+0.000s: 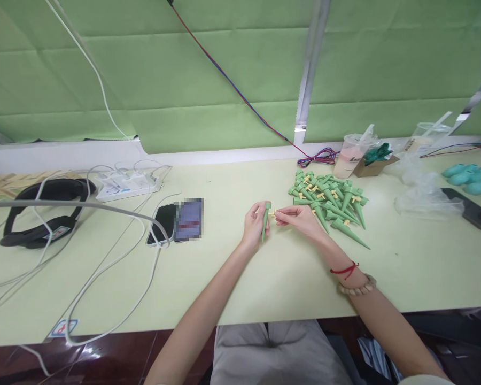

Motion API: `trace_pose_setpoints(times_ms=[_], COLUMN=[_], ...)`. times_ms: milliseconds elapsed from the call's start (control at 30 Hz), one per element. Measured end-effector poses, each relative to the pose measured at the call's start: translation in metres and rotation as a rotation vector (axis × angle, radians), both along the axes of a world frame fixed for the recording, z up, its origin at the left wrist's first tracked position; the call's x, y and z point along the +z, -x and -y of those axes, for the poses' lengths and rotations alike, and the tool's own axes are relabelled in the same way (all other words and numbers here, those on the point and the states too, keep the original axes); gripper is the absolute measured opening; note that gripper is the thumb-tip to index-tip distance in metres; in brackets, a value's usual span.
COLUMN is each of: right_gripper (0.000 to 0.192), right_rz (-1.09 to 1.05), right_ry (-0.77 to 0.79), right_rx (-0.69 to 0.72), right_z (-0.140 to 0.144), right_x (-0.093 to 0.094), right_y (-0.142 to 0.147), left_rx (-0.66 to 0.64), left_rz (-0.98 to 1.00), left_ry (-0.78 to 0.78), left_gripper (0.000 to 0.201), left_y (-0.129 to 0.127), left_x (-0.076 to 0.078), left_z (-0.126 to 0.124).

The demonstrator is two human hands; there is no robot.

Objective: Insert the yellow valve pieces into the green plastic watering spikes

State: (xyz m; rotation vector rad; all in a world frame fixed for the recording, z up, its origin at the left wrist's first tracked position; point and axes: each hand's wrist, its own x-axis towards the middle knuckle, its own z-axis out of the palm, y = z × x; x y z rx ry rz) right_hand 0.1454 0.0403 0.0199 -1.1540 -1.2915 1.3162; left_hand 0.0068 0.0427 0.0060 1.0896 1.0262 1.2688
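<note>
Head view: left hand [255, 220] grips a green spike [265, 221]; right hand [300, 217] pinches a small yellow piece [272, 213] beside it.

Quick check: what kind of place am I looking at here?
Probably a small assembly workstation: a pile of green plastic spikes, the left hand holding one green spike, and a power strip on the workbench.
</note>
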Motion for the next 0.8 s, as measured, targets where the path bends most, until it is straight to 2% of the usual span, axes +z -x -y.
trace_pose_setpoints(times_ms=[333,667,800], right_gripper=[0.025,0.027,0.031], right_rz=[-0.002,-0.053,0.053], right_ry=[0.019,0.068,-0.059], right_rx=[-0.006,0.081,0.001], right_z=[0.003,0.003,0.002], right_x=[0.008,-0.005,-0.008], right_y=[0.001,0.005,0.008], left_rx=[-0.063,-0.072,-0.056], left_rz=[0.020,0.017,0.076], left_ry=[-0.095,-0.181,-0.110], left_gripper=[0.034,0.030,0.033], left_y=[-0.002,0.000,-0.007], left_x=[0.001,-0.002,-0.003], left_z=[0.002,0.008,0.007])
